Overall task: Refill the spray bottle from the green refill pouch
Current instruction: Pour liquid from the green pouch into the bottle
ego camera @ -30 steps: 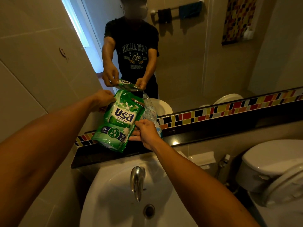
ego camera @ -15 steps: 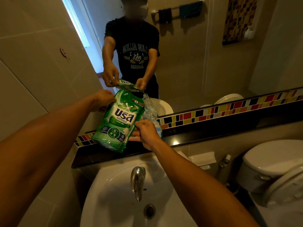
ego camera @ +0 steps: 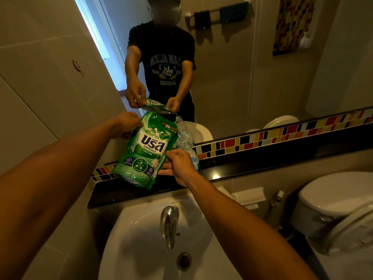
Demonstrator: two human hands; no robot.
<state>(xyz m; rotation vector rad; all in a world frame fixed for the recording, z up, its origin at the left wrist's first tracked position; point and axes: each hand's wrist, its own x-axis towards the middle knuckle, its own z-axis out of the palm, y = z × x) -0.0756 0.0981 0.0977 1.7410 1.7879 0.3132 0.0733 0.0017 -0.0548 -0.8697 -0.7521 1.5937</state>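
The green refill pouch point(ego camera: 147, 152) is held tilted above the black ledge, its upper right corner at the open neck of the clear spray bottle point(ego camera: 184, 141). That bottle stands on the ledge against the mirror, with blue liquid low inside it. My left hand point(ego camera: 127, 123) grips the pouch's upper left corner. My right hand point(ego camera: 178, 163) pinches the pouch's right edge near the bottom and hides much of the bottle's base. The mirror shows the pouch spout over the bottle mouth.
A black ledge point(ego camera: 252, 165) with a coloured tile strip point(ego camera: 282, 134) runs under the mirror. Below are a white sink point(ego camera: 141, 249) with a chrome tap point(ego camera: 169, 223). A toilet point(ego camera: 339, 203) and a bidet sprayer point(ego camera: 277, 198) stand at the right.
The pouch and both hands hold almost the same pose; the pouch has only shifted very slightly.
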